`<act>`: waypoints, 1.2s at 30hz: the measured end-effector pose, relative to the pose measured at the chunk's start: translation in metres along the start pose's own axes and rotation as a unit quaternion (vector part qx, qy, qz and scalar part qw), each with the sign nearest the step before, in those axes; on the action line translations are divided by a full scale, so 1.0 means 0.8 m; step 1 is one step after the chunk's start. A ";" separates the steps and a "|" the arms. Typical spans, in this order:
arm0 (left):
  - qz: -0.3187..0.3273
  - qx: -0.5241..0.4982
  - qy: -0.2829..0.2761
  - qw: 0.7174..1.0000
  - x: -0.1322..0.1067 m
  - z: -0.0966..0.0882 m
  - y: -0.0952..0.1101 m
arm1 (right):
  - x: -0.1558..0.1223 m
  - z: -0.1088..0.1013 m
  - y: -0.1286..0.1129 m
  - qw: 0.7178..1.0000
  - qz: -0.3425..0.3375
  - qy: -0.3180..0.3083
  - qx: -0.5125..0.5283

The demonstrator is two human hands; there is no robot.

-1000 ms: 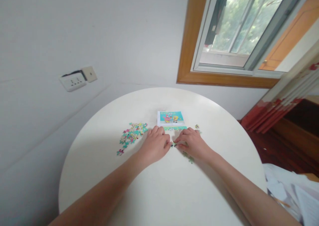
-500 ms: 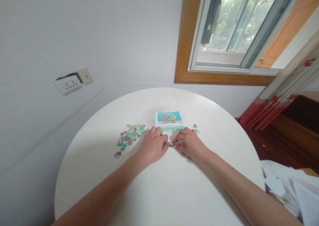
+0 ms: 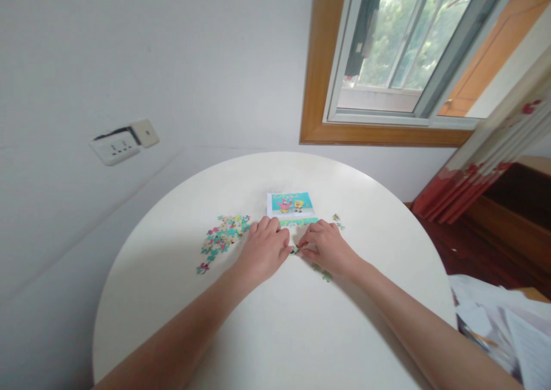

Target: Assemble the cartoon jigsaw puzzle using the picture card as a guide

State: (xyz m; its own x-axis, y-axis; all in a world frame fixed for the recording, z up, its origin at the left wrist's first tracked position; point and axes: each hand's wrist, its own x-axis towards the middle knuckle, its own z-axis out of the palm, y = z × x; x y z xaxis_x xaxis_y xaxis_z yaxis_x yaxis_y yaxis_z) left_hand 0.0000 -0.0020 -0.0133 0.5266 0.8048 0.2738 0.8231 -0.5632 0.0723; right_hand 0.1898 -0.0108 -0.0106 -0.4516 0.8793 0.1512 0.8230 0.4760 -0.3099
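Observation:
Over the middle of the white round table [image 3: 275, 332], my left hand [image 3: 267, 245] and my right hand [image 3: 327, 245] meet fingertip to fingertip. Between them are small green and dark jigsaw pieces [image 3: 295, 250], pinched by both hands and partly covered by the fingers. Just beyond my hands lies a picture card [image 3: 293, 203] with a pink and a yellow cartoon figure. A joined green strip of puzzle [image 3: 298, 222] runs along the card's near edge. Left of my left hand spreads a pile of loose jigsaw pieces [image 3: 224, 235].
A few loose pieces [image 3: 337, 221] lie right of the card, and a few greenish ones [image 3: 322, 272] lie below my right hand. The wall with a socket [image 3: 116, 146] and a wood-framed window stands behind the table. Papers [image 3: 486, 321] are heaped at the right.
Almost nothing differs. Both hands stay pinched on the small pieces in the same place, and the whole view has shifted very slightly.

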 end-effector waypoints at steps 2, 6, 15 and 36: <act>0.004 -0.014 -0.001 1.000 0.000 -0.003 -0.005 | -0.001 -0.001 0.000 1.000 -0.001 -0.001 0.001; 0.034 -0.065 -0.024 0.997 -0.002 -0.013 -0.020 | -0.005 -0.005 0.003 1.000 -0.012 -0.003 0.008; 0.038 -0.079 -0.046 0.995 -0.003 -0.010 -0.019 | -0.005 -0.004 0.003 1.000 -0.012 -0.004 -0.005; 0.039 -0.083 -0.020 0.996 -0.002 -0.005 -0.015 | 0.001 -0.004 0.013 1.000 0.016 0.023 0.010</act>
State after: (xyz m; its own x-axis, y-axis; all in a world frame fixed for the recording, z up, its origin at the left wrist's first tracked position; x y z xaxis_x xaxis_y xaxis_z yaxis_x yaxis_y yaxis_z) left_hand -0.0117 0.0028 -0.0104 0.5979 0.7630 0.2456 0.7353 -0.6441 0.2110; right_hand 0.1992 -0.0054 -0.0109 -0.4076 0.8944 0.1842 0.8298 0.4469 -0.3342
